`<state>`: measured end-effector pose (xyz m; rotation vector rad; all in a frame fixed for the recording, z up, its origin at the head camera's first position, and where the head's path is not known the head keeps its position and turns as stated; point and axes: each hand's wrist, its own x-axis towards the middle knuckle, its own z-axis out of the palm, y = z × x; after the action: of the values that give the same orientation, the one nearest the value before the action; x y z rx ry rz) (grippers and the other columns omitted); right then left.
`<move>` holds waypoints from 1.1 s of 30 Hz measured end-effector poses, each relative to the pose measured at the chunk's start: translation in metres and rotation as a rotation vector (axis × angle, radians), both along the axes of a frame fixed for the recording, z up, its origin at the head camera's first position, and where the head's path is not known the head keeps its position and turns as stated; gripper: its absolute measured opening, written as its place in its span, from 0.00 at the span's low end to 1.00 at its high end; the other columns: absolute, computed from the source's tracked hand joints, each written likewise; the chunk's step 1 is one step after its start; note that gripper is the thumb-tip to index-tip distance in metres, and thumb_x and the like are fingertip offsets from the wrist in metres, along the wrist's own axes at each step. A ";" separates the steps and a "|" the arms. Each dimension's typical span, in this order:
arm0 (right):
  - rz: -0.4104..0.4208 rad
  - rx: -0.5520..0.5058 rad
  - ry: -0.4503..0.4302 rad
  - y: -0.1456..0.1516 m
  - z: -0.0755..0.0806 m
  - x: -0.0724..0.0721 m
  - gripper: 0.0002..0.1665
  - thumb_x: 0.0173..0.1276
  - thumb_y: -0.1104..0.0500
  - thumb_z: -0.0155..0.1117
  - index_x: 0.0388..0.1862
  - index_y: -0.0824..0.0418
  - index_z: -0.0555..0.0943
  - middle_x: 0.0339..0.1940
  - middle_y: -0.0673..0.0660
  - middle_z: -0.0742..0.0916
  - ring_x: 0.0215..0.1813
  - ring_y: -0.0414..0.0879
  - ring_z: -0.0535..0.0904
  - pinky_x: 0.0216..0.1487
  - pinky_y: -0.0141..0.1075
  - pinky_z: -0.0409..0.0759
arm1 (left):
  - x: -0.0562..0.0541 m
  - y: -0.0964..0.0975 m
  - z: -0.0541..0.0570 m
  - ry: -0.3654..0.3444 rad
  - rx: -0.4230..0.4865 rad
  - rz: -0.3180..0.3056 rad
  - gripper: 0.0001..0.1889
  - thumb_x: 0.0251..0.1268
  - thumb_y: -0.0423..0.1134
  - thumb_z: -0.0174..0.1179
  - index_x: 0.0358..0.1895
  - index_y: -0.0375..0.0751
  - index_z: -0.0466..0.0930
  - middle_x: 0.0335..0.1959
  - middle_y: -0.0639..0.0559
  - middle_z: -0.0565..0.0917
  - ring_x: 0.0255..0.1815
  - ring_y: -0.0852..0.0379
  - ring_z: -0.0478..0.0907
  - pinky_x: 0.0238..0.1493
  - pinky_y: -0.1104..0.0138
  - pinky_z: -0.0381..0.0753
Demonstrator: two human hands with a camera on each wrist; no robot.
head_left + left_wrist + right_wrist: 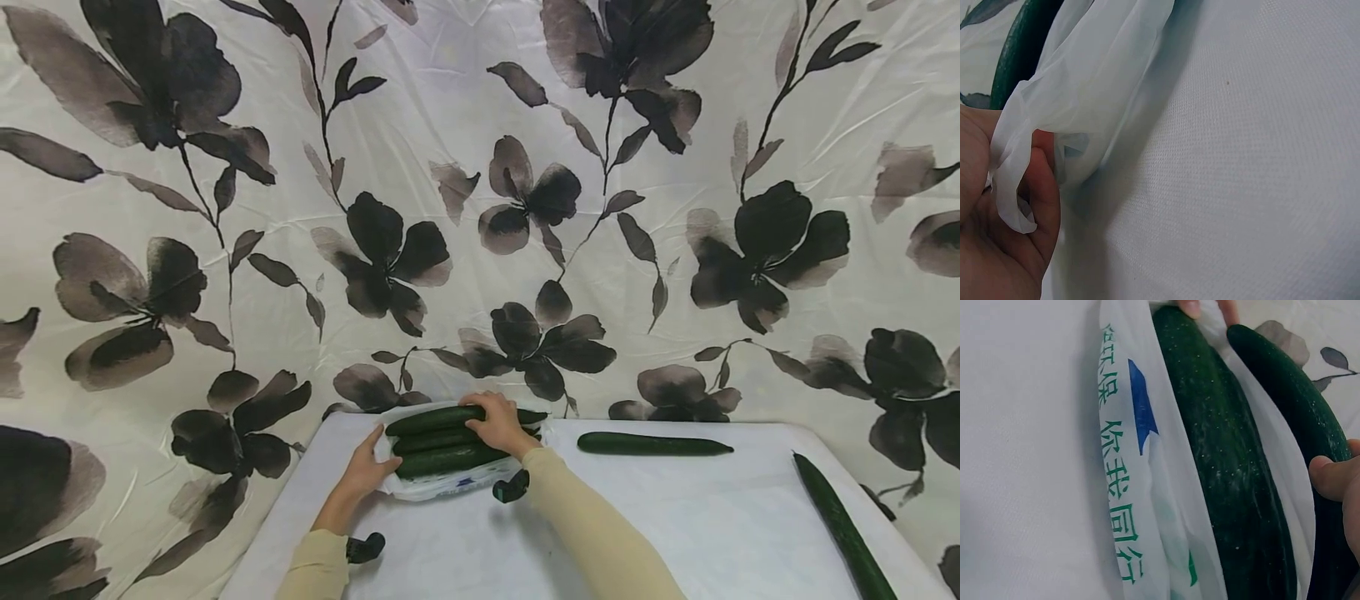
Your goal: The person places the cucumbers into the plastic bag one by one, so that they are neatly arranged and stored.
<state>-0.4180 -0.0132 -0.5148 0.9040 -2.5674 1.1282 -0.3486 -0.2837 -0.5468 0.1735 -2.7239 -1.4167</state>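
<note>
A white plastic bag [442, 487] lies near the table's far edge with several cucumbers on it or in it, side by side. At its left end my left hand [365, 469] holds the bag's edge; in the left wrist view the thin plastic [1013, 181] runs between thumb and curled fingers. My right hand [497, 423] reaches over the bag and grips the farthest cucumber [431, 418], thumb on its near side. A thicker cucumber [1229, 469] lies nearest the bag's printed side in the right wrist view. The fingers behind the gripped cucumber are mostly hidden.
Right of the bag, one cucumber [652, 444] lies crosswise on the white table [660, 525]. Another cucumber [843, 525] lies slantwise along the right edge. A floral cloth [480, 275] hangs behind the table.
</note>
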 end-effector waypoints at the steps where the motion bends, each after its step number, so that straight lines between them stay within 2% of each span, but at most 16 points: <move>1: -0.004 0.002 0.001 0.000 -0.001 -0.001 0.21 0.63 0.61 0.70 0.57 0.53 0.82 0.51 0.53 0.83 0.52 0.53 0.75 0.50 0.51 0.66 | 0.000 0.000 0.001 0.002 0.002 0.001 0.44 0.62 0.31 0.64 0.76 0.31 0.46 0.74 0.27 0.51 0.74 0.30 0.46 0.70 0.42 0.50; 18: -0.022 0.003 -0.028 0.000 -0.009 -0.003 0.21 0.63 0.61 0.70 0.56 0.53 0.82 0.48 0.54 0.83 0.50 0.54 0.75 0.50 0.53 0.65 | 0.003 0.002 0.001 0.024 0.033 0.014 0.44 0.61 0.29 0.63 0.76 0.32 0.47 0.72 0.26 0.54 0.73 0.30 0.49 0.70 0.43 0.52; 33: -0.044 0.006 -0.031 0.001 -0.008 0.002 0.21 0.63 0.61 0.70 0.56 0.53 0.83 0.50 0.56 0.84 0.53 0.57 0.74 0.54 0.57 0.64 | 0.003 0.002 0.001 -0.006 0.026 0.034 0.44 0.62 0.31 0.64 0.77 0.33 0.47 0.73 0.26 0.52 0.72 0.28 0.48 0.69 0.41 0.52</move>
<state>-0.4159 -0.0127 -0.5228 0.8327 -2.6034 1.1326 -0.3460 -0.2814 -0.5458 0.2247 -2.6954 -1.4454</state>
